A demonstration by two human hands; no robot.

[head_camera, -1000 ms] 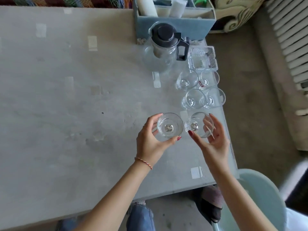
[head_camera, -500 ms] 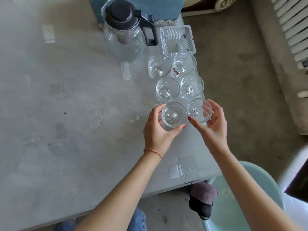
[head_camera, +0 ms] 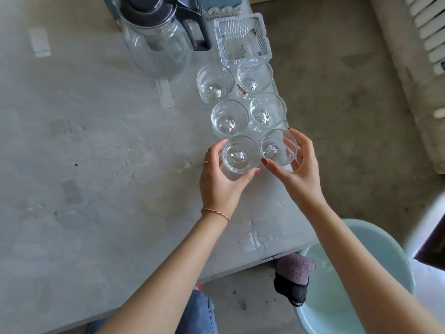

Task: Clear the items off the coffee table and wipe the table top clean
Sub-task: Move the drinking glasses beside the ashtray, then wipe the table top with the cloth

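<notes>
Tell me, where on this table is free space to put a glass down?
The wide bare stretch of table left of the glass pitcher and left hand is free. The right edge is crowded: six glasses packed in pairs, plastic tray behind them.

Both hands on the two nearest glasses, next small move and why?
Probably set both down and let go. The left hand grips one glass and the right hand grips the other glass, already lined up just in front of the four standing glasses near the table edge; the row looks complete.
</notes>
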